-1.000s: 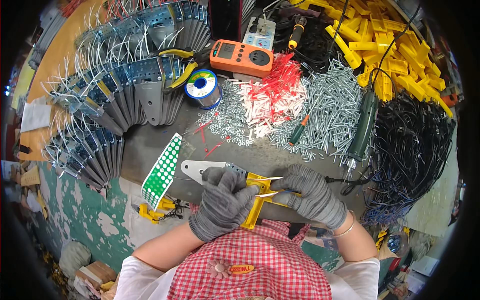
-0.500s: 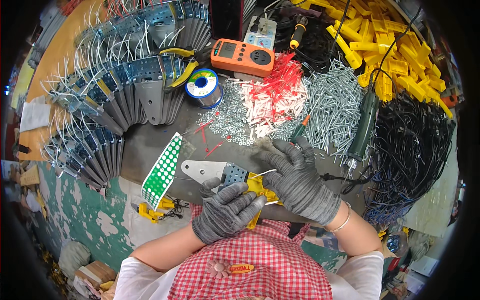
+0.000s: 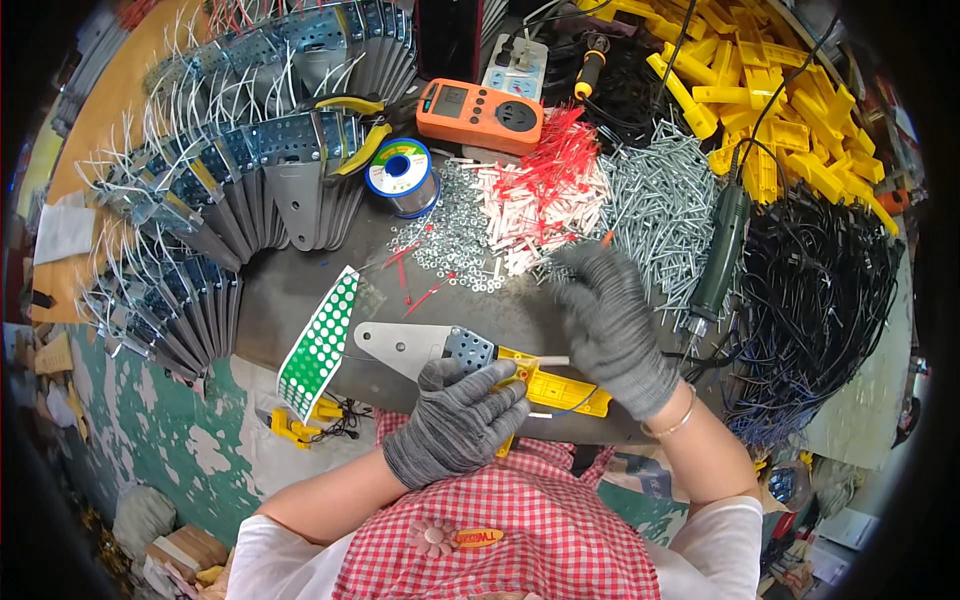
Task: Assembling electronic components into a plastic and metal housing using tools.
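My left hand [image 3: 455, 415], in a grey knit glove, is closed on a yellow plastic handle shell [image 3: 565, 392]. Joined to the shell's left end is a perforated blue-grey metal bracket [image 3: 470, 348] with a flat tapered grey plate [image 3: 402, 347]. A white wire [image 3: 553, 361] runs along the shell, and a thin dark wire crosses it. My right hand [image 3: 620, 325], gloved likewise, is over the near edge of the screw pile [image 3: 655, 205]. Motion smears its fingers. Just beyond them shows the orange end of a screwdriver [image 3: 607, 238]; the rest is hidden.
Finished-looking metal brackets [image 3: 295, 200] with white wires fan out at left. A green dotted sheet [image 3: 325, 345] leans nearby. Behind are a solder spool [image 3: 402, 178], an orange meter [image 3: 480, 115], nuts and red-white sleeves. A green electric tool [image 3: 720, 260], black cords and yellow shells lie right.
My right hand has left the yellow handle shell and moved up and right toward the screws, uncovering the shell and its wires. My left hand keeps its hold.
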A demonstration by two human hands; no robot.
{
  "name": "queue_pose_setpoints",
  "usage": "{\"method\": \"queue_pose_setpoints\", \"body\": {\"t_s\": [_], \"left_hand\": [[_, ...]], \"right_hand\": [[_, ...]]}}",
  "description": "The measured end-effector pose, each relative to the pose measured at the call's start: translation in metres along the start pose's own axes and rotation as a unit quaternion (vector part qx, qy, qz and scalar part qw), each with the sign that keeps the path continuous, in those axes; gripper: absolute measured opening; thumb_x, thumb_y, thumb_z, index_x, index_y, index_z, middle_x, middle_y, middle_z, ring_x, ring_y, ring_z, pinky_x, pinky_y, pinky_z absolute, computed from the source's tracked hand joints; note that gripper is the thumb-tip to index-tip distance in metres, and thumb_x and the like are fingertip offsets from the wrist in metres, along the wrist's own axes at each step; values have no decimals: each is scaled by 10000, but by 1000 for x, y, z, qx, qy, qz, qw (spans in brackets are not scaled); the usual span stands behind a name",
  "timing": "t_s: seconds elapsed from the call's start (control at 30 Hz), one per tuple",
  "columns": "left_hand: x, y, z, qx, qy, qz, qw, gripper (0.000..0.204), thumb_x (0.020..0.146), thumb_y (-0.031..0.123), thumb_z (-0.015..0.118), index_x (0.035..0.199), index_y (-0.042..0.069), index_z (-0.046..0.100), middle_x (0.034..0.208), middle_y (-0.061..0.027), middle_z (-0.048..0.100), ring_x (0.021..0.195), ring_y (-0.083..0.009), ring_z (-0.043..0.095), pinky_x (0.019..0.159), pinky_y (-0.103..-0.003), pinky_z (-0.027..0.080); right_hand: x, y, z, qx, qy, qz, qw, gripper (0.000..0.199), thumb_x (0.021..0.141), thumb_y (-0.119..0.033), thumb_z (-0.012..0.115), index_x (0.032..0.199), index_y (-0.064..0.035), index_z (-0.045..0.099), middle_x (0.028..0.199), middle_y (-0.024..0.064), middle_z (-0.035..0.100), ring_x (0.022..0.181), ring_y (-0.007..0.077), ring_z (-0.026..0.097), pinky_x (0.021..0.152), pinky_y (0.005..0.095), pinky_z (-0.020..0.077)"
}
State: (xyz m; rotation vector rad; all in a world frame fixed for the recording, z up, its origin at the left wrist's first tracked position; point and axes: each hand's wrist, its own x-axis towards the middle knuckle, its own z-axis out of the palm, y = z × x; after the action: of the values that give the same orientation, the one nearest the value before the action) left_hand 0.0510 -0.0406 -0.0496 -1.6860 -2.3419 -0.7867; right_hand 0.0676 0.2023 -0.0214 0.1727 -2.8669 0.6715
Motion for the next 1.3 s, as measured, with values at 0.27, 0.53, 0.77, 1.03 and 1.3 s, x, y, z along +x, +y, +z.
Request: {"method": "queue_pose_setpoints", "body": {"t_s": [0.27, 0.53, 0.77, 1.03, 1.3], "left_hand": [[0, 3, 1, 12, -10, -4, 1000, 193, 768, 229, 649, 931, 193, 743, 1094, 17, 735, 1105, -195, 637, 845, -498, 389], [2, 9, 0, 25, -23, -18, 999, 270, 765, 257, 635, 991, 186, 764, 1079, 22, 734, 1130, -200, 615, 867, -505, 394], [2, 10, 0, 37, -17, -13, 999, 289, 747, 260, 651, 1001, 174, 760, 1080, 10, 732, 1156, -222, 596, 864, -512, 401], [84, 30, -106, -27, 220, 51, 974, 299, 733, 260, 669, 965, 71, 693, 1080, -94, 701, 972, -259, 656, 854, -400, 495], [107, -7, -71, -301, 34, -33, 952, 573, 890, 287, 589, 1362, -34, 541, 1329, -262, 550, 1248, -429, 535, 1064, -523, 410]], "right_hand": [[4, -14, -30, 35, 118, -40, 992, 206, 811, -24, 683, 991, -79, 600, 1237, 147, 583, 1195, 326, 532, 1061, 555, 380], [-33, -81, -26, 794, 176, 93, 575, 443, 963, -323, 638, 677, -40, 453, 579, 57, 430, 528, 170, 382, 522, 339, 320], [-34, -62, 9, 779, 142, 114, 600, 572, 935, -471, 637, 602, -60, 419, 493, 44, 354, 493, 183, 334, 519, 376, 297], [-51, -77, 21, 490, 103, 145, 853, 304, 948, -355, 604, 898, -56, 623, 883, 99, 613, 785, 227, 597, 688, 348, 488], [-11, -83, -1, 353, 71, 107, 927, 383, 929, -383, 649, 1097, -41, 677, 892, 94, 667, 817, 224, 657, 666, 372, 513]]}}
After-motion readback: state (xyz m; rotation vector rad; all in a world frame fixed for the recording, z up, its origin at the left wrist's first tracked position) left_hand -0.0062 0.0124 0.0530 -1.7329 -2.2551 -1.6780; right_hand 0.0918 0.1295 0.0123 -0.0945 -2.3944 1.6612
